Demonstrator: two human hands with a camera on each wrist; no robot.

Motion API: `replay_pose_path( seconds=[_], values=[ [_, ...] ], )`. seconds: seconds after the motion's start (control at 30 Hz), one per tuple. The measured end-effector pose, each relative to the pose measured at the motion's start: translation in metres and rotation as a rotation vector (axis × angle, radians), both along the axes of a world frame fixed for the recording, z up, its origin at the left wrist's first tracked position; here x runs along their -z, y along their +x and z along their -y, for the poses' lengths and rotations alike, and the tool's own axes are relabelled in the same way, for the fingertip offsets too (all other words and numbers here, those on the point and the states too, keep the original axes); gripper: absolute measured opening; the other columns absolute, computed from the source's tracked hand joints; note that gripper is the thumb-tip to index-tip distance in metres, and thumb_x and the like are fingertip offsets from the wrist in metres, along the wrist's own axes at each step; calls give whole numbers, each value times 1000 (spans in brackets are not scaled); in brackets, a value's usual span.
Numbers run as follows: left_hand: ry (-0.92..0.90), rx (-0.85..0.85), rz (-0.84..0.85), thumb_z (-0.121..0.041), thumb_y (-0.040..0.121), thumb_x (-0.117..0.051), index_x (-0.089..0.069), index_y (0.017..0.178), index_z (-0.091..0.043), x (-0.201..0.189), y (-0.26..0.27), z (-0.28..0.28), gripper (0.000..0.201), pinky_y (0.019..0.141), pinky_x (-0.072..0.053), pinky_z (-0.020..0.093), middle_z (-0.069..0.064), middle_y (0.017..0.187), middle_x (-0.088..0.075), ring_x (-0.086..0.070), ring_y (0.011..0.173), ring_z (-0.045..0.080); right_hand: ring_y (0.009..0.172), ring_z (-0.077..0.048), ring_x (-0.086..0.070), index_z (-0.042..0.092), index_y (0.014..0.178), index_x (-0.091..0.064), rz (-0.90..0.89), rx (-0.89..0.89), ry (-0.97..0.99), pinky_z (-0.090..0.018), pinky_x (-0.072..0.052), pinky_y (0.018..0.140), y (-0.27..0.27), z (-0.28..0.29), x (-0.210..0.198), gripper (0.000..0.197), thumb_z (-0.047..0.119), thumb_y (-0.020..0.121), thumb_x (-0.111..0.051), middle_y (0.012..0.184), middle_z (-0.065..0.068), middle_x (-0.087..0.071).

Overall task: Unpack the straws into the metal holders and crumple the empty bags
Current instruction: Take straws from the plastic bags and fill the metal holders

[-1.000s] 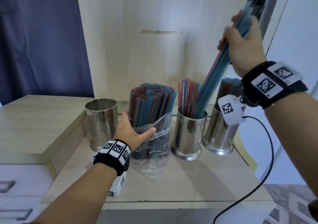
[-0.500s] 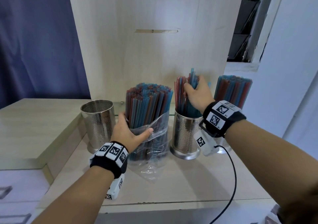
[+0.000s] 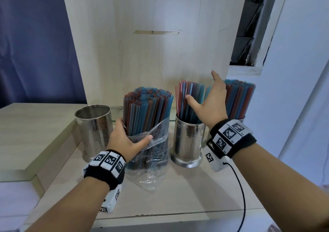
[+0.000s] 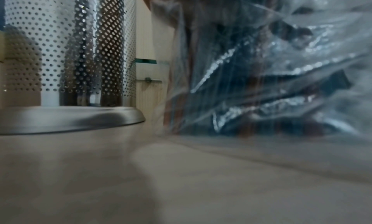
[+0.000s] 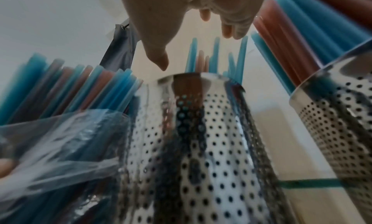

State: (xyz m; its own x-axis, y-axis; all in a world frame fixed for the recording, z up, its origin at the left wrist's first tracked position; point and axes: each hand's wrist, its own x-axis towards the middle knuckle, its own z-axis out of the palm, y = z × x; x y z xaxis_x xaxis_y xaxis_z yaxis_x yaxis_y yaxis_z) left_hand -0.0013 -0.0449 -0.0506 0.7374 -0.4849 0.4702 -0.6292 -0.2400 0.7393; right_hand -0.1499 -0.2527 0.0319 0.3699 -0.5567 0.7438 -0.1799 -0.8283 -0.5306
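Note:
A clear plastic bag [image 3: 156, 142] stands upright on the shelf, full of blue and red straws [image 3: 147, 110]. My left hand [image 3: 124, 139] grips the bag around its middle, thumb across the front. Left of it stands an empty perforated metal holder [image 3: 94, 130]. The middle holder [image 3: 187, 142] is partly filled with straws [image 3: 188, 100]. My right hand [image 3: 210, 100] hovers open just above and behind that holder's rim, fingers spread, holding nothing. A third holder [image 5: 340, 116] at the right is packed with straws [image 3: 238, 98]. In the left wrist view the bag [image 4: 261, 68] and the empty holder [image 4: 70, 52] fill the frame.
The holders stand on a pale wooden shelf [image 3: 178, 187] with a wooden back panel [image 3: 151, 44] close behind. A lower wooden counter [image 3: 35, 130] lies at the left. A black cable [image 3: 240, 187] trails from my right wrist over the shelf's front edge.
My right hand brought a bunch of straws down into the middle holder, let go of it and opened above the rim. The left hand kept its grip on the bag.

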Motion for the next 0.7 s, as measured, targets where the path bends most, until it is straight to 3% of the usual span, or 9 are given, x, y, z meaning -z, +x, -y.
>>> replay_pose_path(
  seconds=[0.13,0.27,0.37,0.43,0.5,0.57,0.63,0.7],
  values=[
    [-4,10,-23,-38,64,-88,-37,117,-23,0,-1,1,75,79,-46,24,-11,99,-50,-53,94,12,146,-17,-19,8,154,-17,102,-11,22,-25,-14,118,1,2,6,95,36,84,-75,158,-7,-23],
    [-6,6,-20,-38,64,-88,-38,120,-20,0,-2,0,77,81,-45,25,-10,100,-50,-53,94,12,144,-7,-15,8,155,-13,158,-15,136,-17,-10,116,3,-5,19,98,32,84,-76,160,-5,-19],
    [-2,-1,-21,-38,64,-88,-38,120,-19,-1,0,0,77,83,-45,26,-10,100,-49,-52,95,13,147,-14,-20,11,155,-11,185,-33,264,-30,-18,121,5,-9,30,99,34,84,-76,161,-4,-20],
    [-5,-2,-17,-39,64,-88,-36,115,-24,0,0,1,75,81,-46,26,-12,98,-48,-52,94,13,146,-21,-29,12,155,-12,150,-40,372,-35,-27,119,4,-7,29,98,38,85,-75,159,-8,-28],
    [-5,2,-17,-40,63,-89,-34,113,-27,1,1,2,75,81,-46,26,-11,99,-50,-54,94,13,139,-25,-40,13,154,-15,31,-14,436,-35,-35,111,3,-2,22,99,45,83,-75,152,-10,-40],
    [-5,0,-14,-40,63,-89,-34,113,-28,1,1,1,75,81,-46,25,-10,101,-51,-54,95,13,123,-20,-52,11,149,-23,-77,-26,461,-31,-44,99,5,4,12,98,49,78,-79,135,-3,-53],
    [-4,-3,-8,-40,63,-88,-33,112,-28,0,1,1,75,80,-45,25,-11,100,-50,-53,94,13,102,-11,-56,14,136,-39,-132,-86,499,-21,-47,81,9,12,4,80,40,75,-84,110,10,-57],
    [3,-2,-8,-41,63,-88,-33,113,-28,-1,1,1,75,80,-45,24,-12,98,-49,-52,94,12,94,-11,-64,20,118,-57,-195,-131,505,-18,-49,70,15,20,0,56,34,73,-87,101,10,-66]
  ],
)
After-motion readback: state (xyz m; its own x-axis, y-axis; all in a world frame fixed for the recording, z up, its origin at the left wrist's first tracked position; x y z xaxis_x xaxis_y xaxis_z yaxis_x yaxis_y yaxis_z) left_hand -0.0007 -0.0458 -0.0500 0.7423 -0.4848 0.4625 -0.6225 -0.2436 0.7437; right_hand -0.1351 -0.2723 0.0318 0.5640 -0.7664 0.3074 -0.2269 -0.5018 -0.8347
